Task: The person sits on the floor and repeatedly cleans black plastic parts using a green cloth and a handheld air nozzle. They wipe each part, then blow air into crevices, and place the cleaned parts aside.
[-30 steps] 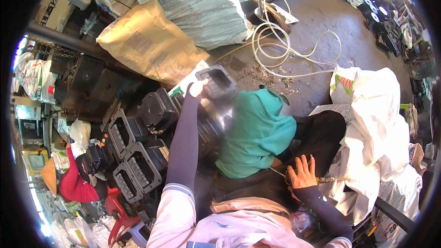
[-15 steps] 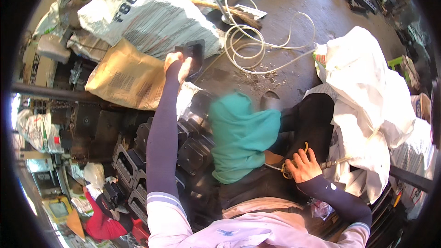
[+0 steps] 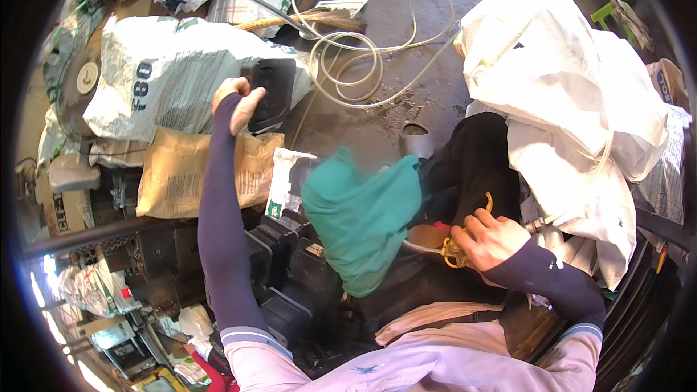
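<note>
The left hand (image 3: 239, 104) has carried its gripped black housing (image 3: 274, 93) farther to upper left, so it hangs clear of the stacked housings (image 3: 287, 311), while the right hand (image 3: 491, 242) clasps a yellow-handled tool (image 3: 454, 254) right of centre.

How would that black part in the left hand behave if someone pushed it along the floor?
The black part is probably stiff: its outline shows no sag in the left hand. It seems light enough to manage, since one hand alone holds it out. Its flat, squared shape suggests sliding rather than rolling.
</note>
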`<state>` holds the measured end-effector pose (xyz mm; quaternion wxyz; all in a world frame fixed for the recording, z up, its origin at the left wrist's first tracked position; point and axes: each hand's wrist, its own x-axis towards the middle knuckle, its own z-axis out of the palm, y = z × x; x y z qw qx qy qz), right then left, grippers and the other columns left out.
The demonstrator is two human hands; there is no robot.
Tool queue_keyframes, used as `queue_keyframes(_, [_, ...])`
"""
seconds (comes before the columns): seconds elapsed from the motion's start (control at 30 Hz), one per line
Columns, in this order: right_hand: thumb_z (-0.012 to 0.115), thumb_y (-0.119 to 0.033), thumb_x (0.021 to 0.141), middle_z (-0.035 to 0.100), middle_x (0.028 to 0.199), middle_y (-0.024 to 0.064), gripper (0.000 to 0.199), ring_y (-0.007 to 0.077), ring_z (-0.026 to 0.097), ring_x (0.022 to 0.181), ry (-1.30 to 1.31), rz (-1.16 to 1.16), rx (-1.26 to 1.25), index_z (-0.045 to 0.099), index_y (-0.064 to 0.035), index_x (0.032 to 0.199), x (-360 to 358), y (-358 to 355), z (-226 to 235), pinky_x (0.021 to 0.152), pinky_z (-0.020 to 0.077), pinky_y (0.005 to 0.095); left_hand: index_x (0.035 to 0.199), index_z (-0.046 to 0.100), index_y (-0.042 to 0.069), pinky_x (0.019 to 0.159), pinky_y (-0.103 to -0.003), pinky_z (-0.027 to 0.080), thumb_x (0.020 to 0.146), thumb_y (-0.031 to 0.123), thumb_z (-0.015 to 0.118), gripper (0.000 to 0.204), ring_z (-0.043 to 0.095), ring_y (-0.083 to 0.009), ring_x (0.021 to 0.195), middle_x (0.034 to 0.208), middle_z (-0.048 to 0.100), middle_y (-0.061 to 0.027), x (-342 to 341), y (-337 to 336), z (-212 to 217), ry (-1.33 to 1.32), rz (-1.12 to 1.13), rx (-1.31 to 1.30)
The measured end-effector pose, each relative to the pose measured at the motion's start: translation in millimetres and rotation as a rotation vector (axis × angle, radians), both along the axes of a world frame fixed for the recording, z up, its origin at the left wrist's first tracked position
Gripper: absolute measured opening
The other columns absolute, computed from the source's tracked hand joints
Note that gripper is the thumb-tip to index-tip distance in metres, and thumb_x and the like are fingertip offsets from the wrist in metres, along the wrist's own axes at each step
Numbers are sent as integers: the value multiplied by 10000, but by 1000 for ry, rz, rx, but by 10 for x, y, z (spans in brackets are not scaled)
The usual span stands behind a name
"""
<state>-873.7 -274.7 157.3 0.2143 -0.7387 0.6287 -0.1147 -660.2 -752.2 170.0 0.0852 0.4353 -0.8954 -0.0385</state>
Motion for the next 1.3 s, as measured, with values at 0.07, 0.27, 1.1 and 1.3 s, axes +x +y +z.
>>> queue_keyframes(0.07, [807, -230, 671, 606, 954, 104, 518, 259, 616, 921, -35, -15, 13, 614, -28, 1107, -87, 10, 57, 690, 549, 346, 655, 561, 43, 560, -304, 392, 777, 310, 795, 375, 485, -114, 572, 606, 524, -19, -101, -130, 156, 137, 38, 262])
queue_keyframes(0.27, [822, -219, 655, 617, 1015, 116, 547, 266, 615, 976, -159, -64, 99, 617, -43, 1131, -289, -35, 185, 695, 566, 349, 800, 670, 55, 583, -218, 416, 867, 263, 756, 234, 543, -51, 624, 711, 620, 39, -323, -373, 284, 601, -9, 599])
queue_keyframes(1.1, [802, -206, 698, 606, 1135, 153, 597, 332, 586, 1103, -10, -59, 125, 595, -42, 1233, -194, -294, 144, 888, 514, 414, 775, 686, 32, 729, -474, 532, 717, 269, 734, 249, 656, -410, 794, 848, 667, -231, -441, 41, -1439, -196, 312, -341])
queue_keyframes(1.3, [761, -159, 746, 580, 1099, 167, 625, 356, 581, 1052, 67, -61, -183, 521, -17, 1305, -129, -682, 207, 1004, 428, 466, 651, 664, -18, 648, -409, 469, 837, 271, 749, 354, 609, -235, 616, 635, 666, -119, -59, 232, -1662, 1000, 562, 374])
